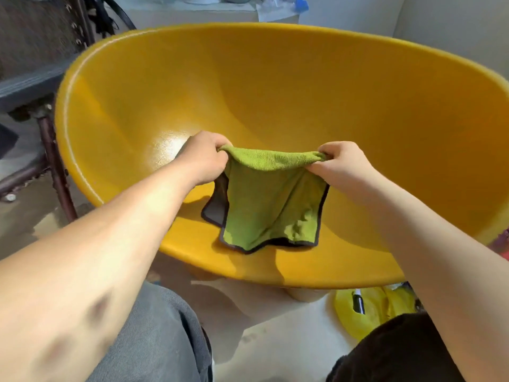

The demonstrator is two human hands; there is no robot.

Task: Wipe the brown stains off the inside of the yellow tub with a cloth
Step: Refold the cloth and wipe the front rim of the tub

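Note:
A large yellow tub (275, 86) fills the middle of the head view, tilted with its inside facing me. Over its near rim hangs a green cloth (270, 205) with a dark border, stretched between both hands. My left hand (202, 158) pinches the cloth's upper left corner. My right hand (341, 166) pinches the upper right corner. The cloth's lower edge drapes against the tub's near wall. A bright glare spot (168, 144) shines on the tub's inner left side. No brown stains stand out on the visible inner surface.
A dark metal chair frame (55, 161) stands left of the tub. A yellow bag (369, 307) with a dark object in it lies on the floor at lower right. A white ledge (192, 9) with several items runs behind the tub. My knees sit below it.

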